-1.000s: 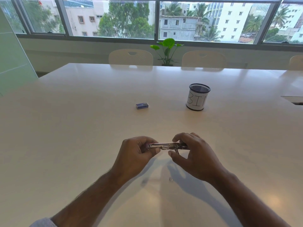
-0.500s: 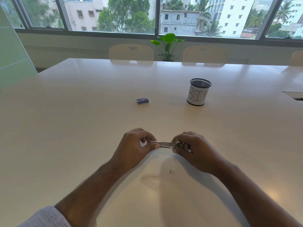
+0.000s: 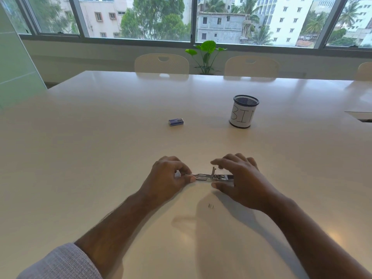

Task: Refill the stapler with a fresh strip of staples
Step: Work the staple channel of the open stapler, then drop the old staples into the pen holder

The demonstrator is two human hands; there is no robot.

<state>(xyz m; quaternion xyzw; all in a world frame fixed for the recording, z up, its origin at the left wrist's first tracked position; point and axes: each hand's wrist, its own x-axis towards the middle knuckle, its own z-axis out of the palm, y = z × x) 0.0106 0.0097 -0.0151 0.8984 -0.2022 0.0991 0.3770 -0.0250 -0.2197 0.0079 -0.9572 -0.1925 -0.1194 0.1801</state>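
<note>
Two hands meet at the stapler, lower centre of the frame. Our left hand pinches its left end; our right hand covers its right end, fingers loosely spread, grip unclear. The staple box lies well apart, mid-frame. We judge the thin pinch could slip and the open stapler twist or spring shut.

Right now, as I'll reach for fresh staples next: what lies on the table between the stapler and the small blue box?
Nothing: in the head view, the table between the stapler and the blue box is bare.
</note>
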